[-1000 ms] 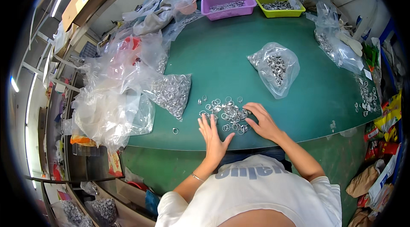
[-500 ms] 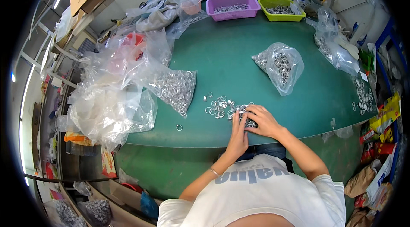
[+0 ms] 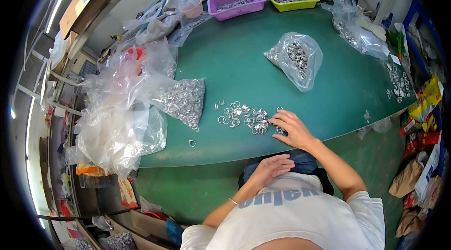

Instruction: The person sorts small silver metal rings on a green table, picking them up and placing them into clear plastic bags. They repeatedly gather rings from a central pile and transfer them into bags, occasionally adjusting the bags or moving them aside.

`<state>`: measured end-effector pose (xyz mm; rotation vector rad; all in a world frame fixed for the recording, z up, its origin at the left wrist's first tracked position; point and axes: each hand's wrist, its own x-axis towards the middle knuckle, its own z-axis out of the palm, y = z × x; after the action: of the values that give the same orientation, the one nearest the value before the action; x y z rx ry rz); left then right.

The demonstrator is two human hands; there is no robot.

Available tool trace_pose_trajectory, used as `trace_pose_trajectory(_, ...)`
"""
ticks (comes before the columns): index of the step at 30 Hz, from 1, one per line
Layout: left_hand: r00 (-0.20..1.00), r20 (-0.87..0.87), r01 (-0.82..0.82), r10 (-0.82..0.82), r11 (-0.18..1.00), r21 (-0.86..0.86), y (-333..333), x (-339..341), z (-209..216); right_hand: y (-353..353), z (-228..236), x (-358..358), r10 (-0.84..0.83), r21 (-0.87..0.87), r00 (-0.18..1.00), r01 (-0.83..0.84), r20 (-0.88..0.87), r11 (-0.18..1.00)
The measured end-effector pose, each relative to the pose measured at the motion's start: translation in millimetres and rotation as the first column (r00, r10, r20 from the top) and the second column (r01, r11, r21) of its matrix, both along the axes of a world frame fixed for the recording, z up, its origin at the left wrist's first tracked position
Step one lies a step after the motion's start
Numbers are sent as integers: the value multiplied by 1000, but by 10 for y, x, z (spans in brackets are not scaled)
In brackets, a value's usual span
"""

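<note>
At left on a green desk (image 3: 225, 62), as I see it from my distant post, a clear bag (image 3: 185, 102) packed with silvery rings lies with a lone ring (image 3: 192, 143) near its lower tip. Next in line, loose metal rings (image 3: 256, 121) lie in a thin spread toward the desk's front edge, its long axis running left to right and slanting nearer to that edge at the right end. The rings share no common heading; I see some flat and others apparently tipped up. The left hand (image 3: 271, 168) hangs off the front edge, fingers nearly straight and close together, though I cannot tell whether its palm holds anything. The right hand (image 3: 293, 130), clearly the nearer, rests at the spread's right end, thumb set wide of the fingers with a few rings in the gap. The relation I judge decisive: most of the rings lie just left of the right hand, but beyond the left one. Farther across sits an open bag of rings (image 3: 297, 59), and at far right a scatter of rings (image 3: 398, 82) lines the edge
</note>
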<state>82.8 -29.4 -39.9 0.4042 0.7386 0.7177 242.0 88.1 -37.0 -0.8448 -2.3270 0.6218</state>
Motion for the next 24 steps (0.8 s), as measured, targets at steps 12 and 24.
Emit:
trace_pose_trajectory(12,552,742,-182,380,924,-338,-19,322,-839,-669,-65,175,65,14,997,-65,-40,998)
trace_pose_trajectory(24,825,208,-325,526,742,-587,-48,230,-679,-510,99,-21,19,-46,980,-29,-198,999)
